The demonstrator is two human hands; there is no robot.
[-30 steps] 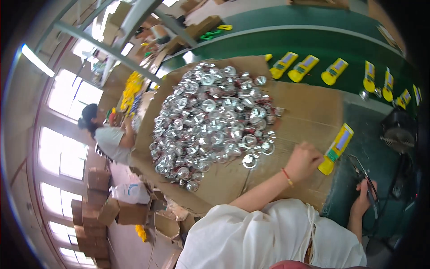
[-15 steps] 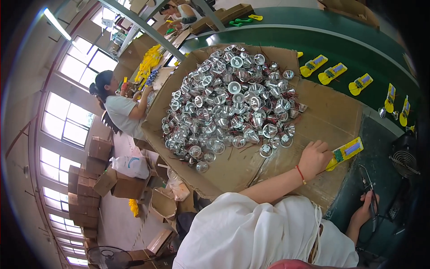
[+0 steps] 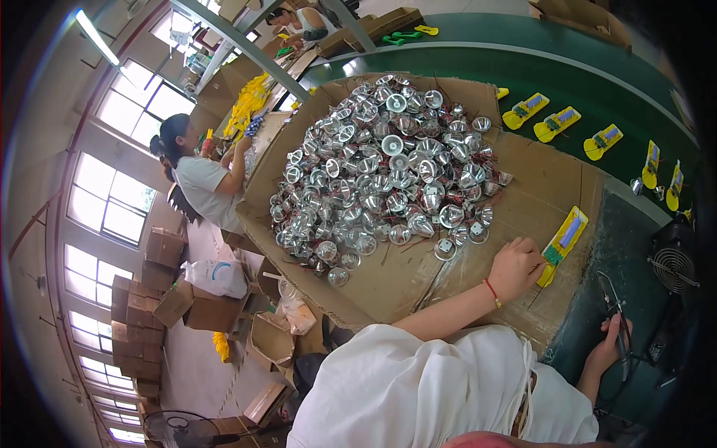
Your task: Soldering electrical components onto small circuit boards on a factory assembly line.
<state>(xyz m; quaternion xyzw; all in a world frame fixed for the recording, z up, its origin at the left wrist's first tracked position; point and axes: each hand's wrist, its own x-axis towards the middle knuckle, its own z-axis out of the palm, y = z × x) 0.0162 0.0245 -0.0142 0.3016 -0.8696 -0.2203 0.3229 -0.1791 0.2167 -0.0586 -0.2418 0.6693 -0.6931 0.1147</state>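
The surface (image 3: 597,246) is a green-topped bench with a curved edge, overlaid by a large sheet of brown cardboard (image 3: 448,276). A heap of silver cone-shaped reflectors (image 3: 388,160) with thin red wires covers most of the cardboard, with a few strays lying near its lower edge. The left hand (image 3: 515,267) rests on the cardboard's right side, fingers curled and touching the lower end of a yellow flat casing (image 3: 564,237) with a green board and a blue strip inside; the casing lies at the cardboard's edge. The right hand (image 3: 609,345) is closed around a thin dark tool (image 3: 616,317) over the green surface, beside a black fan (image 3: 672,265). Further yellow casings (image 3: 556,123) lie spaced in a row along the green belt, well apart from the hands.

In the room, a seated person in a grey top (image 3: 202,183) works at the adjoining bench to the left, near a pile of yellow parts (image 3: 246,104). Stacked cardboard boxes (image 3: 138,313) stand on the floor below, beside tall bright windows (image 3: 112,201). Another person (image 3: 299,19) sits at the far end.
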